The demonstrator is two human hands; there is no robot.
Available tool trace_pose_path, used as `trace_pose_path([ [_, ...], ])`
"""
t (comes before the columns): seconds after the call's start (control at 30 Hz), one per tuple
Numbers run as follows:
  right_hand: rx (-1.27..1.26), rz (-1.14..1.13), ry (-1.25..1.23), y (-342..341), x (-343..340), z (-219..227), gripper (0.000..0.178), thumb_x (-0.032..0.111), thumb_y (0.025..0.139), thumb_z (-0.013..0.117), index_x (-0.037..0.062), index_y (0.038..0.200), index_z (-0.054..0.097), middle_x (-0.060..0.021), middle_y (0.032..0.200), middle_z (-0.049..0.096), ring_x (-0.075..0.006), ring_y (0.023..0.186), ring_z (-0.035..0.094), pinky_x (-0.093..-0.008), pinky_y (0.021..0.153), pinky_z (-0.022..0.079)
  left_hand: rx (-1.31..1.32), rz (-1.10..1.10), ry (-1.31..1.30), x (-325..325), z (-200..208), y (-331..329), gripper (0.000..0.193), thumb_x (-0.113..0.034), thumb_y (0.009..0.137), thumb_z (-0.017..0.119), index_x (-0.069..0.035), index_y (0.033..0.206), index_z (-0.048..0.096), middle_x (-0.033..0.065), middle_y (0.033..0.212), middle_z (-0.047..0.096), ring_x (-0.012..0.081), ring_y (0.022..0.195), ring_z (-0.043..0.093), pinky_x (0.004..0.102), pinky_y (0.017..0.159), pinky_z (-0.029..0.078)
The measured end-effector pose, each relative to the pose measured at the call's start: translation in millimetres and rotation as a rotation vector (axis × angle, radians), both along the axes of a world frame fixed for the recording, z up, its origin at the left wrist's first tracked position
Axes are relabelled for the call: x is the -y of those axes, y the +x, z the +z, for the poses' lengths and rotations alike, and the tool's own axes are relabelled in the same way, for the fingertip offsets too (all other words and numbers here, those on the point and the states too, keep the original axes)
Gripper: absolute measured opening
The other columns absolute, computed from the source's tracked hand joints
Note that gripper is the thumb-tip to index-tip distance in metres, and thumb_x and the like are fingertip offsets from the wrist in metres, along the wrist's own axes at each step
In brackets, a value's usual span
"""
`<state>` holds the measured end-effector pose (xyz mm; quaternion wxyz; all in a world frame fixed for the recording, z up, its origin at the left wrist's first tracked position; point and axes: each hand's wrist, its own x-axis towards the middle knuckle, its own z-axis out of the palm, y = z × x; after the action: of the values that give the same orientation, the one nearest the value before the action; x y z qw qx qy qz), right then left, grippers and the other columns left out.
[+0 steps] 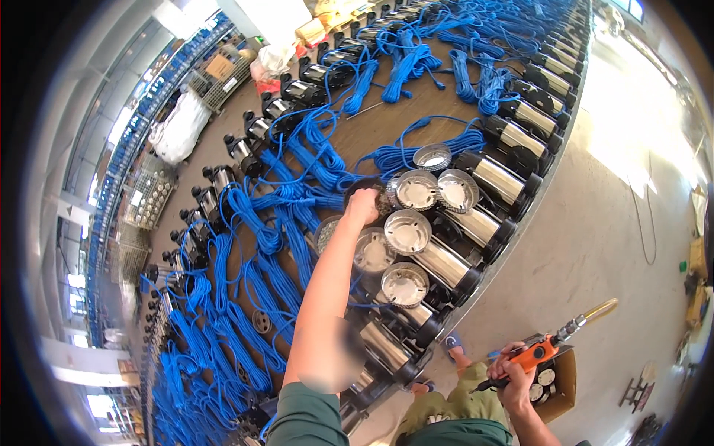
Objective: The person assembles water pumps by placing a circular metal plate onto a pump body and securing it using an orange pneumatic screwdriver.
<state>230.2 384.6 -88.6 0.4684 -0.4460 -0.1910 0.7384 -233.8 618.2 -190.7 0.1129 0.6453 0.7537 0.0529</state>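
My left arm stretches forward over the bench, and my left hand [362,207] is closed at a dark round bowl [358,187]. Its fingertips are hidden inside, and so is whatever they may hold. Beside that hand sit several round shiny metal cups with slotted bottoms, among them a front cup [407,231] and a cup behind it [416,190]. Some rest on steel-bodied pumps [446,265] lying along the right edge. Low at the right, away from the bench, my right hand [513,376] grips an orange power screwdriver [537,354], its dark bit pointing left and a yellowish hose behind.
Bundles of blue cable [268,223] cover much of the long bench, with rows of pumps along both sides. By my legs stands a cardboard box [563,386] holding metal parts. Wire crates [149,197] and a white sack [178,128] stand beyond the bench's left side.
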Motion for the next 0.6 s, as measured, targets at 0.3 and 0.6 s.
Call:
trace_pose_path([
  [0.3, -0.025, 0.012, 0.009, -2, -37, -11, 0.025, 0.007, 0.076, 0.053, -0.0014, 0.099, 0.047, -0.0063, 0.063, 0.045, -0.0166, 0.051, 0.046, -0.0327, 0.052, 0.044, 1.557, 0.900, 0.273, 27, 6, -19, 0.023, 0.004, 0.080, 0.051, 0.010, 0.100, 0.060, 0.0180, 0.092, 0.063, 0.0323, 0.079, 0.065, 0.0435, 0.075, 0.060],
  [0.6, -0.103, 0.049, 0.009, -13, -34, -15, 0.025, 0.004, 0.077, 0.051, -0.0030, 0.101, 0.048, -0.0072, 0.065, 0.047, -0.0183, 0.053, 0.048, -0.0344, 0.055, 0.045, 1.739, 0.851, 0.203, 40, 24, -17, 0.021, 0.002, 0.088, 0.055, 0.009, 0.107, 0.053, 0.0247, 0.102, 0.064, 0.0360, 0.095, 0.065, 0.0436, 0.082, 0.058],
])
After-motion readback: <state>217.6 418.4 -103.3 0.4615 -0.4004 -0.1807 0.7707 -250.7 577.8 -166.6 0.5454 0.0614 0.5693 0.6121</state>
